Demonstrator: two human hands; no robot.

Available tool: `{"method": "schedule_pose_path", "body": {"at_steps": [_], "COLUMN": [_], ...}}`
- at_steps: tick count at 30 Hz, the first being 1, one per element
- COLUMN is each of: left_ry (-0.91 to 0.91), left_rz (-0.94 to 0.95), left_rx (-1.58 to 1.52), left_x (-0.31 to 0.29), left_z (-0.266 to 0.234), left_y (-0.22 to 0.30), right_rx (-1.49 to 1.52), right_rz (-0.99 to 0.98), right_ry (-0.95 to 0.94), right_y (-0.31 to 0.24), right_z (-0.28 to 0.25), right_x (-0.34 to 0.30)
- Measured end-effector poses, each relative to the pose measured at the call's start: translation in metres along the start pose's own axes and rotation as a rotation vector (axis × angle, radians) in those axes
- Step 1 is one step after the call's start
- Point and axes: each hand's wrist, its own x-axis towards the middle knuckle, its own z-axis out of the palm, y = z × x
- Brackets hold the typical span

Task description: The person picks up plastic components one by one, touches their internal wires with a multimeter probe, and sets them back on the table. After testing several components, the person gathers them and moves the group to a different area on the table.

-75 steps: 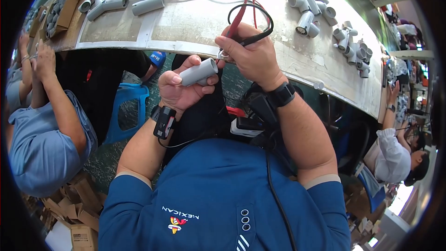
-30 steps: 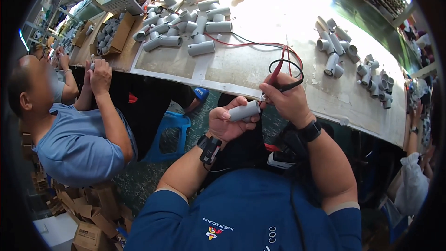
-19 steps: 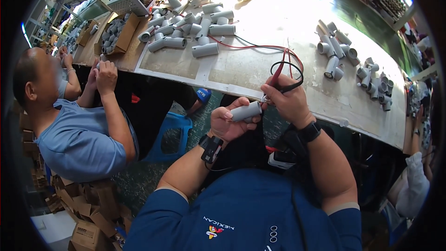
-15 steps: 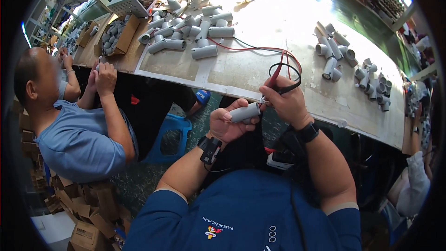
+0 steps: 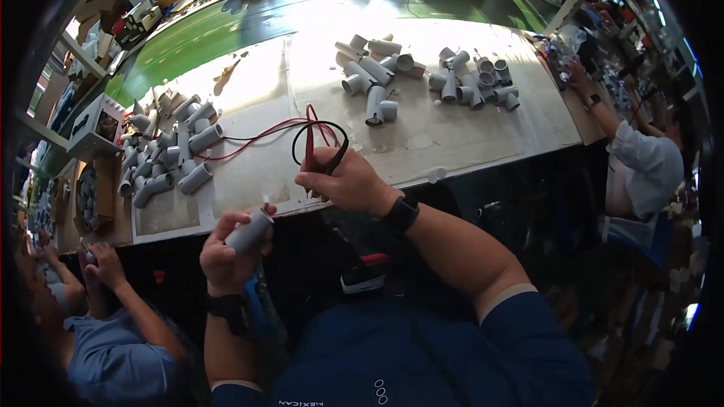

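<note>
With the gray pipe (image 5: pixel 250 233) gripped in the left hand (image 5: pixel 223 262) and, apart from it, the red probe (image 5: pixel 308 149) clasped in the right hand (image 5: pixel 351 182), both should be steadied.

Grey tubular fitting (image 5: pixel 247 234): smooth, cylindrical; was held in left hand (image 5: pixel 225 255), tilted, upper end leaning right, near front edge of tabletop (image 5: pixel 249 188). Red probe (image 5: pixel 309 152): slim; was gripped in right hand (image 5: pixel 349 183), tip downward, apart from fitting. Black lead (image 5: pixel 345 138): was looped beside red probe.
</note>
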Motion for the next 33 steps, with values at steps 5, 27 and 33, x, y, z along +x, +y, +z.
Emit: {"method": "schedule_pose_path", "body": {"at_steps": [5, 27, 33], "left_ry": [0.282, -0.483, -0.262], "left_rz": [0.190, 0.063, -0.048], "left_rx": [1.102, 2.081, 2.317], "left_x": [0.069, 0.342, 0.333], "left_z": [0.003, 0.112, 0.100], "left_y": [0.135, 0.000, -0.012], "right_rx": [-0.018, -0.131, -0.116], "right_rz": [0.069, -0.238, -0.252], "right_ry": [-0.019, 0.056, 0.041], "right_y": [0.006, 0.018, 0.021], "right_z": [-0.042, -0.042, -0.040], "right_x": [-0.018, -0.030, -0.032]}}
